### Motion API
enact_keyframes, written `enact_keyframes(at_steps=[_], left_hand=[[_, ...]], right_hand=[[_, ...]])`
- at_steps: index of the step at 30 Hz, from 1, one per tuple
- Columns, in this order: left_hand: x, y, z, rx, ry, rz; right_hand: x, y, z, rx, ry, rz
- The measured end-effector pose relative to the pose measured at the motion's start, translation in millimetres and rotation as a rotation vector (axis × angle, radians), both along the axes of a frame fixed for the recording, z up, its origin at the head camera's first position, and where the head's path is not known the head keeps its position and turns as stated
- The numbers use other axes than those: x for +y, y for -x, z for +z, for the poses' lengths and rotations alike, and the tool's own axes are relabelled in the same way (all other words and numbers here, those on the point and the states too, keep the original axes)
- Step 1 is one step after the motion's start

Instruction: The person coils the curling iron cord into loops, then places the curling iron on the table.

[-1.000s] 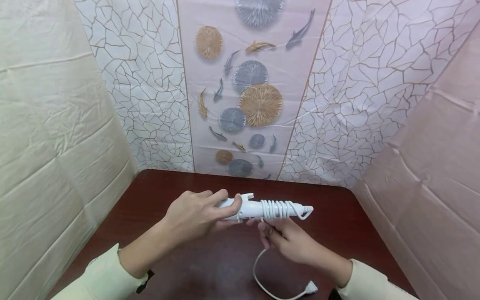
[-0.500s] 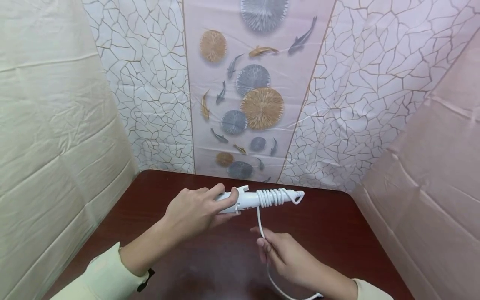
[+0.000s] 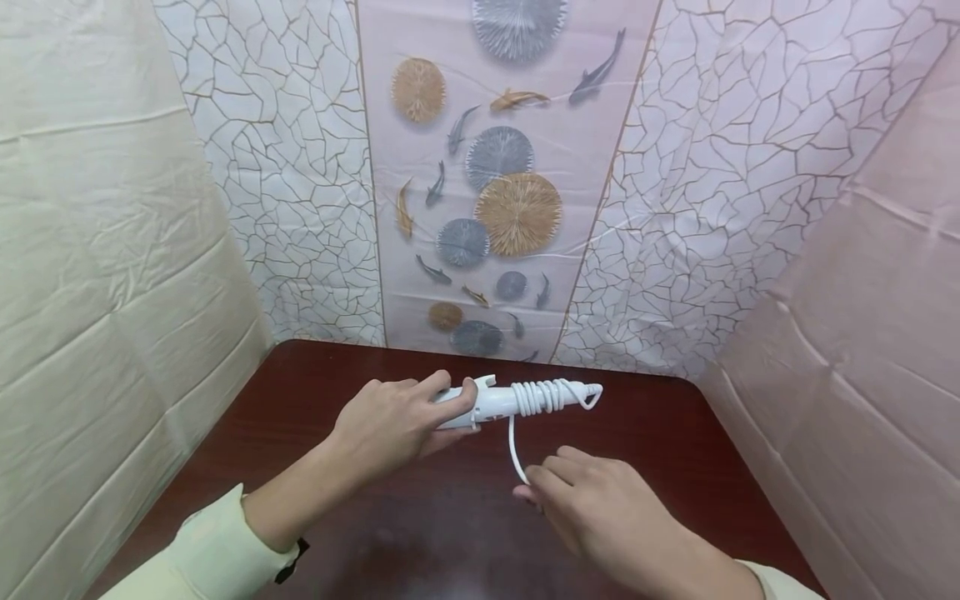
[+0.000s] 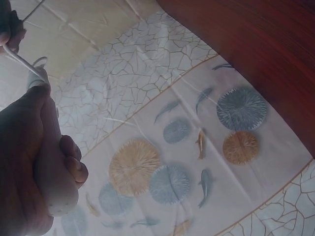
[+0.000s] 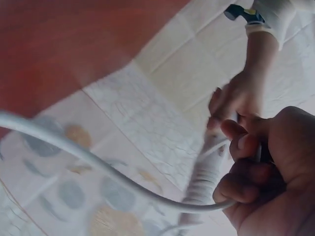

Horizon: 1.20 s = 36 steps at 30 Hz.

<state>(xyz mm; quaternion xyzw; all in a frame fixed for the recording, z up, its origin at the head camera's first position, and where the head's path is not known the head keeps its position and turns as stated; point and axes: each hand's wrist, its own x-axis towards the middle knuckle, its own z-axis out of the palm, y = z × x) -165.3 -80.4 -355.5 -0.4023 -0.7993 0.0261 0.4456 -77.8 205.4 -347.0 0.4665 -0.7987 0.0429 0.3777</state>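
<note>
My left hand [image 3: 390,421] grips a white wand-shaped electric appliance [image 3: 491,403] above the table, fingers curled over its wide end. Which kind it is, the views do not make plain. Several turns of white power cord [image 3: 537,397] are wound round its narrower end, with a loop at the tip. In the left wrist view, the appliance's rounded end [image 4: 59,194] shows past the palm. A loose stretch of cord [image 3: 513,450] hangs from the windings to my right hand [image 3: 600,508], which pinches it. Across the right wrist view runs more cord [image 5: 118,179]. The plug is hidden.
A dark red-brown table [image 3: 450,533] lies below both hands. Patterned cloth [image 3: 480,208] with fish and round motifs hangs behind it. Plain pale cloth walls stand at the left [image 3: 112,275] and right [image 3: 847,350].
My right hand has come away from the windings, down and toward me, drawing out a length of cord, and has turned knuckles up. The plug has gone from view. My left hand keeps its grip.
</note>
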Motion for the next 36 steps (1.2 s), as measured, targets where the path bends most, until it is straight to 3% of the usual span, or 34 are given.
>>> enact_keyframes(at_steps=[8,15,20,25,36], left_hand=[[2.9,-3.6,1.4,-0.005,0.031,-0.013],[3.6,-5.8,2.3,-0.006,0.049,-0.017],[4.0,-6.8,1.1,-0.006,0.067,-0.027],[4.3,-7.8,-1.7,-0.014,0.083,-0.054],[4.9,-11.6,-4.3,0.002,0.102,-0.071]], right_hand=[[0.8,-7.4,33.1,0.103,-0.064,0.010],[2.7,-5.1,57.0,0.168,-0.137,-0.008],[3.0,0.3,65.5,0.185,-0.191,-0.011],[2.1,8.5,72.6,0.207,-0.221,0.051],[6.0,24.9,84.7,0.151,-0.256,0.124]])
